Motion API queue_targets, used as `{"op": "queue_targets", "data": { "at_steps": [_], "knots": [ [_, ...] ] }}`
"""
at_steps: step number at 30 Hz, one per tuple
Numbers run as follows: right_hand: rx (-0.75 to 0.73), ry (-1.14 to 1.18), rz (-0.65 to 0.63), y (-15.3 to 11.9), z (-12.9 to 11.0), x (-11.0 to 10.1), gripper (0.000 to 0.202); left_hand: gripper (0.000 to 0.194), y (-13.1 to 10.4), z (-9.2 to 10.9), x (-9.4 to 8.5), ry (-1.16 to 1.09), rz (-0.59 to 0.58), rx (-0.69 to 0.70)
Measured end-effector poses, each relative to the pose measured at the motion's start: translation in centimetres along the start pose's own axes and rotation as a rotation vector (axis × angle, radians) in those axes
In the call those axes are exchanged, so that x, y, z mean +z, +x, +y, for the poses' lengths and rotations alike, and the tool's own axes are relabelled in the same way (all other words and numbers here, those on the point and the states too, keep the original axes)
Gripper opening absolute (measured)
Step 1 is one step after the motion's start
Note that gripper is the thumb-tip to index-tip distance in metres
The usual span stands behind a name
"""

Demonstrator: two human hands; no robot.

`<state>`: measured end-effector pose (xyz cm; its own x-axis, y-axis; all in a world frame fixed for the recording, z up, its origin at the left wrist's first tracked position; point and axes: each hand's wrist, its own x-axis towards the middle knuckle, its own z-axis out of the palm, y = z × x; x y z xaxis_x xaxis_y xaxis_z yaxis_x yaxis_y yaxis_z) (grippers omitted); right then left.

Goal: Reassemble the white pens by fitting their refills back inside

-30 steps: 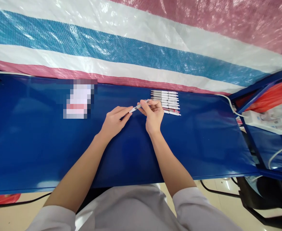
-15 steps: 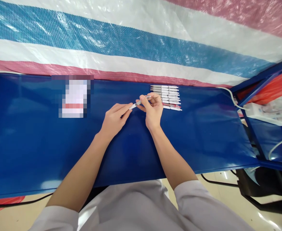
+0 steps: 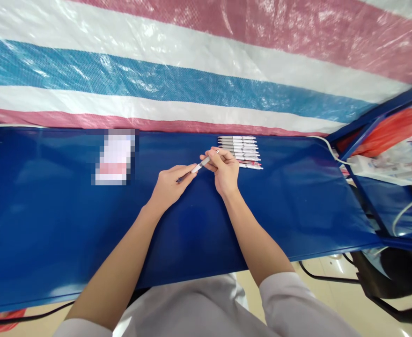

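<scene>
A white and grey pen [image 3: 205,162] is held slantwise between my two hands above the blue table [image 3: 192,224]. My left hand [image 3: 172,185] pinches its lower left end between thumb and fingers. Around the upper right end are the thumb and curled fingers of my right hand [image 3: 225,173]. Just beyond my right hand lies a row of several white and grey pens [image 3: 244,146], side by side, with some red showing near the front of the row. My right fingers hide part of that row.
A pixelated white and pink item [image 3: 114,157] lies at the back left. Striped plastic sheeting [image 3: 192,84] hangs behind the table. At right are a blue frame, a white power strip [image 3: 378,169], a cable and a red bag [image 3: 395,131]. A black chair stands lower right.
The view has tilted upward, so the table sits lower in the picture. Both hands still hold the pen, with slightly shifted fingers; a dark part now shows by my left fingertips.
</scene>
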<state>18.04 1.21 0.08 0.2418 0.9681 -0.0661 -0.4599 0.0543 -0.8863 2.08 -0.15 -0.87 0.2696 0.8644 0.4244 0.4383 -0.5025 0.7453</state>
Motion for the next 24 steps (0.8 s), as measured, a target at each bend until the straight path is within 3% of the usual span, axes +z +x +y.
{"op": "queue_targets", "data": {
  "at_steps": [4, 7, 14, 19, 24],
  "knots": [
    [-0.008, 0.025, 0.064, -0.1, 0.3, 0.5, 0.032, 0.023, -0.2, -0.2, 0.3, 0.092, 0.077, 0.087],
    [-0.012, 0.043, 0.049, -0.1, 0.3, 0.5, 0.030, 0.023, -0.2, 0.0, 0.2, 0.044, 0.070, 0.034],
    [0.023, 0.085, -0.075, 0.0, -0.5, -0.2, 0.026, 0.037, 0.6, 0.9, -1.2, -0.393, -0.206, -0.412],
    [0.036, 0.165, -0.162, 0.1, -0.3, -0.4, 0.022, 0.033, 0.9, 1.5, -2.0, -0.577, -0.379, -0.518],
    [0.029, 0.194, -0.132, 0.0, 0.0, -0.1, 0.028, 0.035, 0.7, 1.3, -1.9, -0.520, -0.345, -0.514]
  ]
}}
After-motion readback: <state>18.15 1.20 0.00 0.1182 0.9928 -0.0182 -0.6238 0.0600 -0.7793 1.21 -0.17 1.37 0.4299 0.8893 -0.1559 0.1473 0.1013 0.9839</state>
